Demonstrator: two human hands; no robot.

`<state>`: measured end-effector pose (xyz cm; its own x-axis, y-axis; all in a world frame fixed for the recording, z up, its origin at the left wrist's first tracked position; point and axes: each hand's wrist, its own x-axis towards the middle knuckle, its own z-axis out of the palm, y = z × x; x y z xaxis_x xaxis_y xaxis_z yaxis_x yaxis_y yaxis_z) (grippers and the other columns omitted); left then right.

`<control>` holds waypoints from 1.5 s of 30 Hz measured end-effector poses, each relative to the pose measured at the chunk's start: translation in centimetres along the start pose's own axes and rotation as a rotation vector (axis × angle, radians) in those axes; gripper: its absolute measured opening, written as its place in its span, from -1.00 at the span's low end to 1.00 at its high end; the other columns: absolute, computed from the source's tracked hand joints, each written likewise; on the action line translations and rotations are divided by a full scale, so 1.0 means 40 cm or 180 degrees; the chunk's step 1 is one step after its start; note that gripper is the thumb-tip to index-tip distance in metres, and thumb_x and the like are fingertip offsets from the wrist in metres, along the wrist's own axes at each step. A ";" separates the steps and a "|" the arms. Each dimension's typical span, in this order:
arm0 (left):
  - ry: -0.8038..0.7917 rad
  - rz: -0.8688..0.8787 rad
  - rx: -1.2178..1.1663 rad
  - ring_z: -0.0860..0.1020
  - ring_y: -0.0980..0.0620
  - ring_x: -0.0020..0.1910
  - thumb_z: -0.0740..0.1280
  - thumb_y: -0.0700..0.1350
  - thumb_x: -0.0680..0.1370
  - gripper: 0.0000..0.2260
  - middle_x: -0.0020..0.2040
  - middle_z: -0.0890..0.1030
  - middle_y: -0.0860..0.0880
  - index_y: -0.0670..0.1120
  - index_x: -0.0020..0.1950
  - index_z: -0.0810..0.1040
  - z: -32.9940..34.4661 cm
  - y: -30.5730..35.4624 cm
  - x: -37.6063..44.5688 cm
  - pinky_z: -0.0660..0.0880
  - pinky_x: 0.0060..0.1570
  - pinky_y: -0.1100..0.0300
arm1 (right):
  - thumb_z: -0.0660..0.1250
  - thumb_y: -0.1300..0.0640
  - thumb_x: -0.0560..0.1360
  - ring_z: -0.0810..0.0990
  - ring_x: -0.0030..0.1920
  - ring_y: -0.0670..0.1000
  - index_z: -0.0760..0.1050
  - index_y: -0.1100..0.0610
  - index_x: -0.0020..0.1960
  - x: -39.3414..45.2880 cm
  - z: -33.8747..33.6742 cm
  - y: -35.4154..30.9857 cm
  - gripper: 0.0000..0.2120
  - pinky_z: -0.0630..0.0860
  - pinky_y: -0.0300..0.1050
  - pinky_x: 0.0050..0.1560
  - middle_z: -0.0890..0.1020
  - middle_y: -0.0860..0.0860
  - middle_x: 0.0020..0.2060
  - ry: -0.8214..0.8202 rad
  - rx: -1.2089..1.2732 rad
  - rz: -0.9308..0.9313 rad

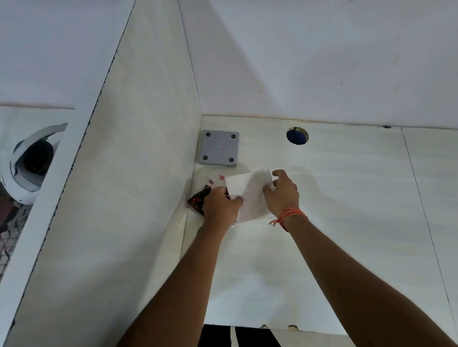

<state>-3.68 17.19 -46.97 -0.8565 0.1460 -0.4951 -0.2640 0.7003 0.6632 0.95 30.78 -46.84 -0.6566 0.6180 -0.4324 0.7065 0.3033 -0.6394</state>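
white sheet (246, 196): flat on the desk (357, 192), just in front of the grey plate (218, 148) and slightly right of it; paper or thin plastic, can't tell. Far-left part looks brighter, likely a doubled-over flap.
left grip (220, 204): in front of the plate, fingers curled, pinching the sheet's left edge. Probably anchoring that side so the sheet doesn't slide.
right grip (282, 193): front-right of the plate, thumb and fingers clamped on the sheet's raised right edge. Judged: lifting that edge to fold or smooth it across.
step: looks like a fold or flatten in progress, both sides held for tension and alignment.
dark packet (196, 200): red-dotted, front-left of the plate, partly under the left grip, against the partition (131, 179). Pushed aside, out of the working area.
clear wrapper (209, 178): printed bits, directly in front of the plate, touching the packet and the sheet.
orange thread (288, 215): tied round the right wrist.
round hole (297, 135): in the desk, right of the plate, blue inside; apart from the sheet.
white round housing (26, 169): far left of the plate, beyond the partition; unclear what it is.
risk: thin sheet may crease or slip if one side lets go.
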 end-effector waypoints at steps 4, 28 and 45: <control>0.0083 -0.0044 0.0233 0.57 -0.05 -0.19 0.47 -0.06 0.43 -0.78 -0.21 0.62 -0.08 -0.22 -0.11 0.60 0.010 0.010 0.009 0.37 -0.27 0.23 | 0.30 0.18 0.54 0.53 0.26 0.20 0.34 0.18 0.40 0.022 -0.007 0.003 -0.55 0.43 0.05 0.27 0.58 0.17 0.24 -0.0014 -0.0249 0.0002; 0.0143 0.0635 0.1814 0.43 -0.14 0.29 0.45 -0.05 0.46 -0.56 0.37 0.34 -0.14 0.04 0.33 0.51 0.041 -0.020 0.045 0.55 0.15 0.01 | 0.33 0.24 0.51 0.27 0.46 0.28 0.41 0.14 0.37 0.003 0.051 -0.008 -0.57 0.47 0.06 0.32 0.34 0.18 0.40 -0.0908 -0.2339 -0.1455; 0.0520 0.0934 0.2337 0.52 -0.14 0.19 0.46 -0.04 0.48 -0.70 0.46 0.30 -0.18 -0.07 0.19 0.61 0.068 -0.062 0.074 0.60 0.01 -0.01 | 0.37 0.19 0.51 0.11 0.52 0.29 0.33 0.14 0.42 -0.001 0.109 -0.013 -0.49 0.53 0.06 0.23 0.20 0.27 0.46 -0.0762 -0.2651 -0.0921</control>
<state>-4.34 17.79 -51.61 -0.9146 0.3310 -0.2321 0.2919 0.9379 0.1873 -0.56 27.44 -49.24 -0.8093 0.2976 -0.5064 0.4069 0.9059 -0.1178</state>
